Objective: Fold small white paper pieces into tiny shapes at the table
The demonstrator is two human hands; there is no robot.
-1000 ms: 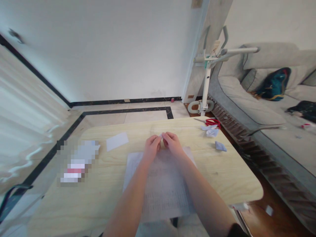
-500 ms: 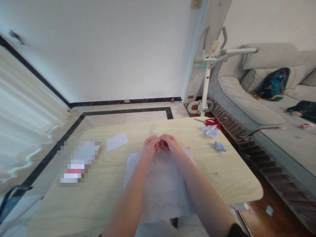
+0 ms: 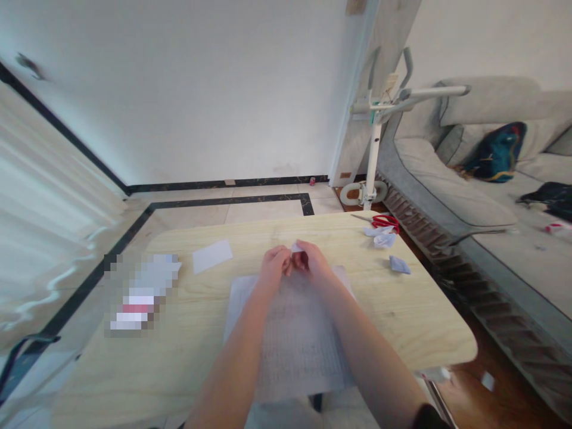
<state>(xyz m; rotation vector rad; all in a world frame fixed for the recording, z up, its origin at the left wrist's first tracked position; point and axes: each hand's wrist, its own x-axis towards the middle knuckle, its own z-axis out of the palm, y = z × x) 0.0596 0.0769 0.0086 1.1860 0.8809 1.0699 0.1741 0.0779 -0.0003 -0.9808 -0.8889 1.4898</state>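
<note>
With room either side on the pale wooden worktop (image 3: 415,322), the left hand (image 3: 274,263) and right hand (image 3: 311,258) pinch one small white paper piece (image 3: 295,246) near one large printed sheet's (image 3: 304,351) far edge, one pair of red-handled scissors (image 3: 385,223) far right.

left hand (image 3: 276,261) and right hand (image 3: 311,260) pinch a paper bit (image 3: 295,246) above the table (image 3: 187,357); scissors (image 3: 385,223) lie by crumpled paper (image 3: 384,239) at right.

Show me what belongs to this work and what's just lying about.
Seemingly in use:
small white paper at the fingers;
large printed sheet;
perhaps the scissors and white slip, untouched.

Seemingly just lying about:
teal item on the sofa;
small red item on the floor.
</note>
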